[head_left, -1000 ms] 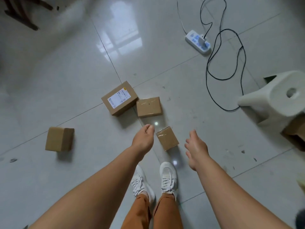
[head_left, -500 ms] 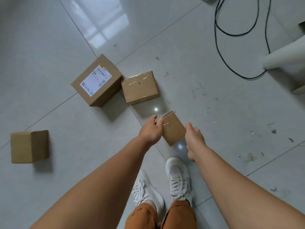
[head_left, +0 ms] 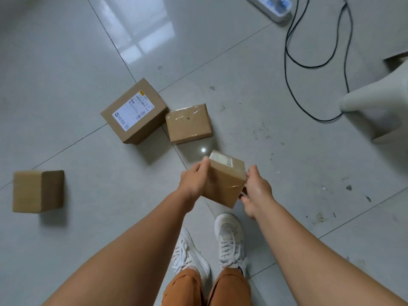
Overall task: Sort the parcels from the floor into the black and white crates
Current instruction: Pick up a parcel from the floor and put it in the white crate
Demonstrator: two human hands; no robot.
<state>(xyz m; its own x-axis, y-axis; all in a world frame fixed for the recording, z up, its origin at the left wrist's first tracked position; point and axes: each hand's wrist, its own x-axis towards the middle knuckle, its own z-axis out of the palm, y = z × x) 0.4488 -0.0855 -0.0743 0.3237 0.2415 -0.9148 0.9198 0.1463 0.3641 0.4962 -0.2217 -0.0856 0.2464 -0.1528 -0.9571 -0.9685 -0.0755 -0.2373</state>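
A small brown cardboard parcel (head_left: pixel 225 183) with a label on its far top face is held off the floor between both hands. My left hand (head_left: pixel 194 181) grips its left side and my right hand (head_left: pixel 256 191) presses on its right side. On the tiles beyond lie a larger labelled parcel (head_left: pixel 134 111) and a taped plain parcel (head_left: pixel 188 123), touching each other. A third plain parcel (head_left: pixel 37 191) stands alone at the left. No crate is in view.
A white power strip (head_left: pixel 273 6) with a looping black cable (head_left: pixel 287 60) lies at the top right. A white plastic stool (head_left: pixel 379 102) stands at the right edge. My white shoes (head_left: pixel 228 237) are directly below the held parcel.
Both hands closed on the small parcel and lifted it off the floor, tilting it so its labelled face shows. The view moved down and closer to the floor.
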